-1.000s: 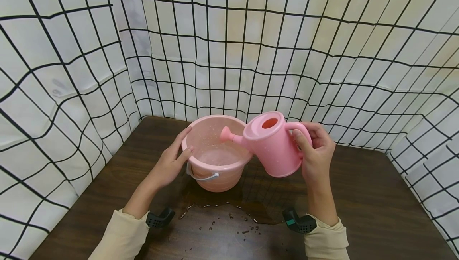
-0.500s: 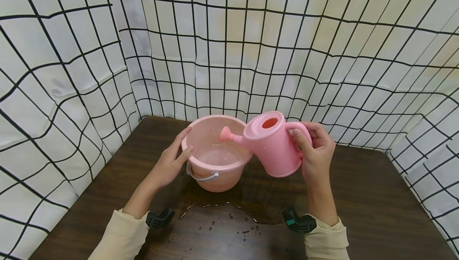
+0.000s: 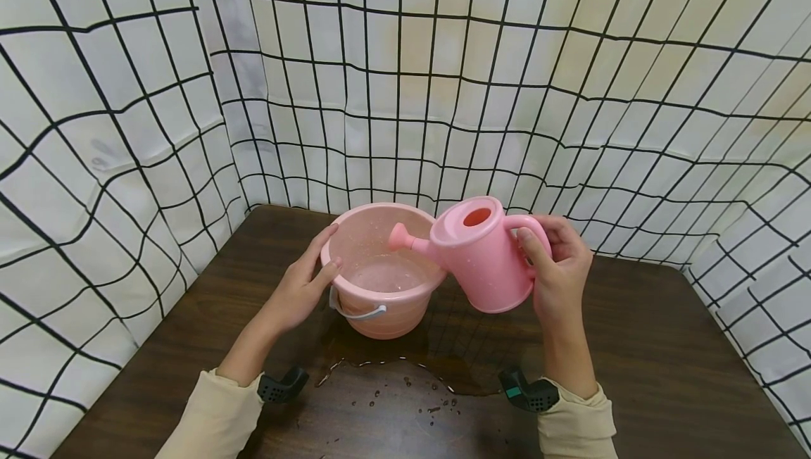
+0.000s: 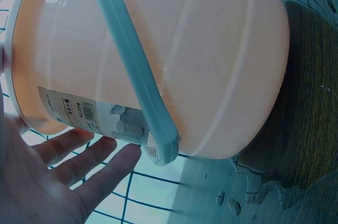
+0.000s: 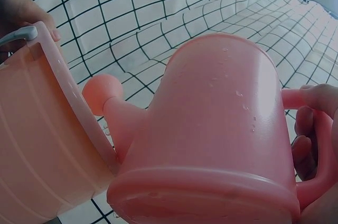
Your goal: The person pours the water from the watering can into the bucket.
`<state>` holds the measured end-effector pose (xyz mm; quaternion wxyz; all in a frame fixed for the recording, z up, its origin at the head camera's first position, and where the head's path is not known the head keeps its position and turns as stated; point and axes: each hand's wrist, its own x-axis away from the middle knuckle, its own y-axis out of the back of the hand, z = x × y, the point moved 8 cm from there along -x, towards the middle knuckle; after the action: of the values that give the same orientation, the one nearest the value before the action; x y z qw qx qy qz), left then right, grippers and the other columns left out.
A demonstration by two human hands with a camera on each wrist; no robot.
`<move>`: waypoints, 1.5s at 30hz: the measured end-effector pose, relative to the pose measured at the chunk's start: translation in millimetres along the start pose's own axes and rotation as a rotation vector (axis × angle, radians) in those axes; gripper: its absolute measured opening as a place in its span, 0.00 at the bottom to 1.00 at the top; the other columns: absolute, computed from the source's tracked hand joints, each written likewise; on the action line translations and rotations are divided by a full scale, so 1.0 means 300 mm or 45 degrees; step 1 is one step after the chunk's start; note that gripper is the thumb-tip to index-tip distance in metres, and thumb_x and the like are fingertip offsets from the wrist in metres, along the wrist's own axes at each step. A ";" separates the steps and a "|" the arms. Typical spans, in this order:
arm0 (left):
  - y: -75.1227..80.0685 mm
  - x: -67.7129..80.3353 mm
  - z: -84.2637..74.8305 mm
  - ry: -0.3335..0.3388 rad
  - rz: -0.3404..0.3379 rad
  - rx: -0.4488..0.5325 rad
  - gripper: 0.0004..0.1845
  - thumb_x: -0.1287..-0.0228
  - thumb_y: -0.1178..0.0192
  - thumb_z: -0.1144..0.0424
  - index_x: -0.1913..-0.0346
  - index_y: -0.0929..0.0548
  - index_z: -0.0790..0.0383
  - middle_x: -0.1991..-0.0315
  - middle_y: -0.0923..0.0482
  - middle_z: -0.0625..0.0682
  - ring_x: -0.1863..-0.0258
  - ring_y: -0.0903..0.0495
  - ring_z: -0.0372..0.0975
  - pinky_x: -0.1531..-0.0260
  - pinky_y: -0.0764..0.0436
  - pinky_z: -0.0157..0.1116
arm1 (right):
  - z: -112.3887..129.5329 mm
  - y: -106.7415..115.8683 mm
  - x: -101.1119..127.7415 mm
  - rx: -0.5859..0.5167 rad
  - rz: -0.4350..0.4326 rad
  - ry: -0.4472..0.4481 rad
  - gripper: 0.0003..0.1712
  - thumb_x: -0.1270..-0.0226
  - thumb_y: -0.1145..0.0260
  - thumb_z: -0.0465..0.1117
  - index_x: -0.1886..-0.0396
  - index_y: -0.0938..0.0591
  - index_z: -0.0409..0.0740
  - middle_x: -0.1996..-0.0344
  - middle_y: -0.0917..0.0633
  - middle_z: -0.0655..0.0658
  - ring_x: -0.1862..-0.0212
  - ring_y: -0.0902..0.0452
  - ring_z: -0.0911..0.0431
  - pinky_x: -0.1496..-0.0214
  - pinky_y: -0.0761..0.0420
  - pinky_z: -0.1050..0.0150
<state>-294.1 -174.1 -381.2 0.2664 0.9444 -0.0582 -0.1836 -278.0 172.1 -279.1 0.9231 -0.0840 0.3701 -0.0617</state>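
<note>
Gripped by its handle in the right hand [image 3: 557, 272], fingers curled round, the pink watering can [image 3: 484, 255] tilts with its spout over the pink bucket [image 3: 380, 272]. Left hand [image 3: 300, 286] rests relaxed against the bucket's near rim on the tabletop [image 3: 665, 360].

A white paper sticker [image 4: 74, 110] sits on the outer wall of the pink plastic bucket [image 4: 211, 60], just beside its pale handle mount. It bears a barcode and small print, seemingly "NO.2018"; the remaining characters are too small to read.
</note>
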 end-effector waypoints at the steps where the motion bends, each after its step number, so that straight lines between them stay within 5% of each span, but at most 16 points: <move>1: 0.000 0.000 -0.001 -0.001 0.000 0.002 0.33 0.26 0.53 0.53 0.23 0.51 0.44 0.23 0.48 0.54 0.27 0.42 0.53 0.34 0.37 0.61 | 0.001 0.000 0.000 0.003 0.000 0.001 0.09 0.39 0.37 0.26 0.59 0.19 0.26 0.68 0.14 0.44 0.71 0.23 0.57 0.69 0.16 0.69; 22: -0.014 -0.005 0.001 -0.007 0.013 0.016 0.32 0.26 0.53 0.55 0.23 0.51 0.45 0.23 0.49 0.54 0.26 0.43 0.54 0.34 0.38 0.61 | 0.009 0.009 0.008 0.016 -0.007 -0.001 0.09 0.39 0.37 0.26 0.59 0.19 0.26 0.70 0.14 0.46 0.73 0.25 0.57 0.73 0.19 0.70; 45: -0.001 -0.003 0.004 -0.010 -0.004 0.004 0.32 0.26 0.54 0.54 0.23 0.51 0.45 0.23 0.49 0.55 0.26 0.44 0.54 0.34 0.39 0.62 | 0.002 -0.020 -0.025 0.173 0.095 -0.075 0.10 0.37 0.34 0.33 0.57 0.18 0.32 0.66 0.14 0.49 0.67 0.21 0.55 0.66 0.16 0.68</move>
<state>-295.4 -174.3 -381.9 0.2646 0.9441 -0.0579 -0.1878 -283.4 167.6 -272.5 0.9389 -0.0091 0.3406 -0.0496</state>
